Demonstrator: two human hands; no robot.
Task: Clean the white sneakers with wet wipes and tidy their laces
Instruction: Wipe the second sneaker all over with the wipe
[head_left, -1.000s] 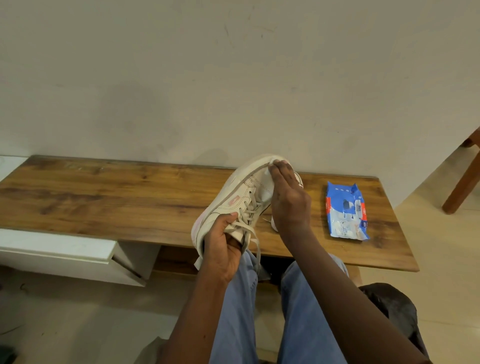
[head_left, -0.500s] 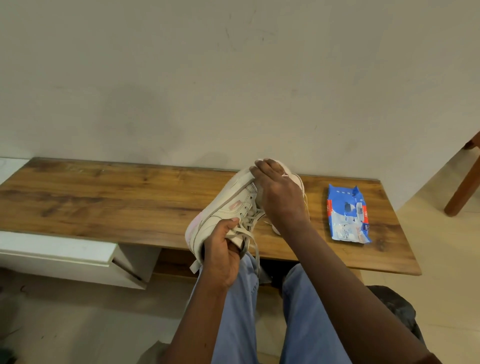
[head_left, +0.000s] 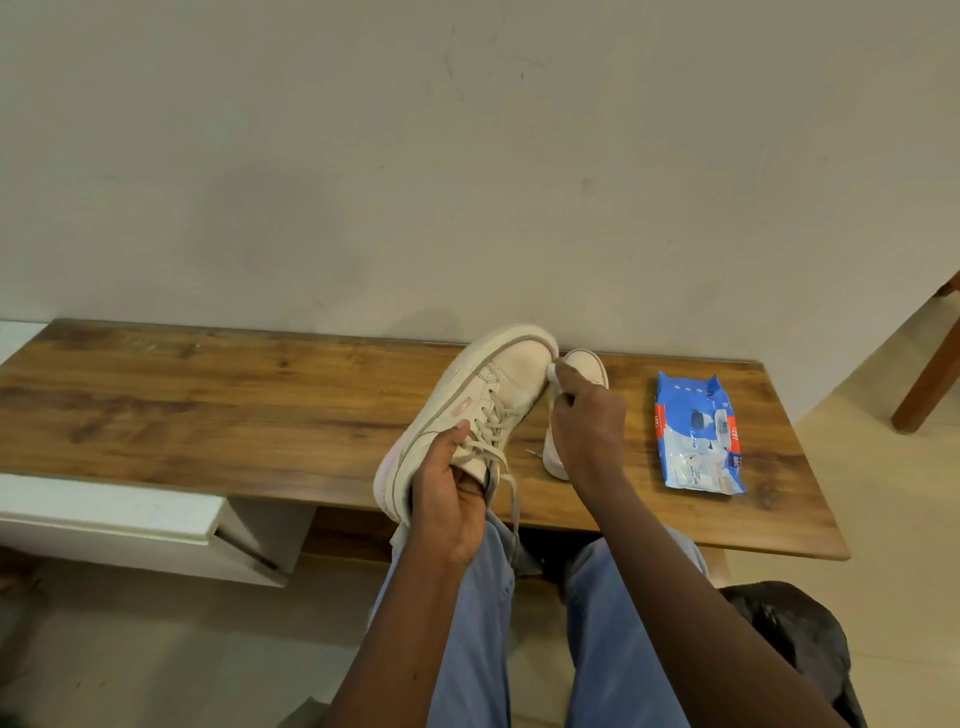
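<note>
A person's left hand (head_left: 451, 496) grips the white leather sneaker (head_left: 511, 376) by its collar, toe aimed at the wall; the right hand (head_left: 587, 431) pinches a crumpled white wipe (head_left: 554, 375) against the toe's right flank.

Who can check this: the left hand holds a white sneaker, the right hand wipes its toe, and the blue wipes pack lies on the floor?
One slip: the head view shows the blue wipes pack on the wooden bench, not the floor. The left hand does hold the white sneaker, and the right hand wipes its toe.
</note>
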